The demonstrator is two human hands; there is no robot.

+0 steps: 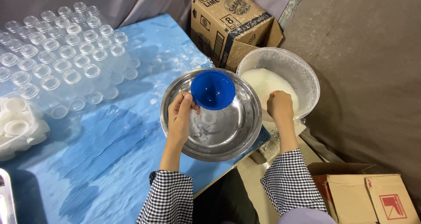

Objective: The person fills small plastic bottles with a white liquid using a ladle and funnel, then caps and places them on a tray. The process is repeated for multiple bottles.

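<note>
My left hand [180, 115] grips a blue plastic funnel [213, 89] by its rim, holding it over a clear bottle [209, 118] that stands inside a steel bowl [184, 146] at the table's edge. My right hand [280, 106] reaches into a clear plastic tub [302, 70] of white liquid [262, 81] just right of the bowl; its fingers are curled around something orange, mostly hidden.
Several rows of empty clear bottles [61, 53] stand on the blue table [101, 162] at the back left. White caps [15, 123] lie in a bag at the left. Cardboard boxes sit behind the tub [230, 24] and at the lower right [368, 197].
</note>
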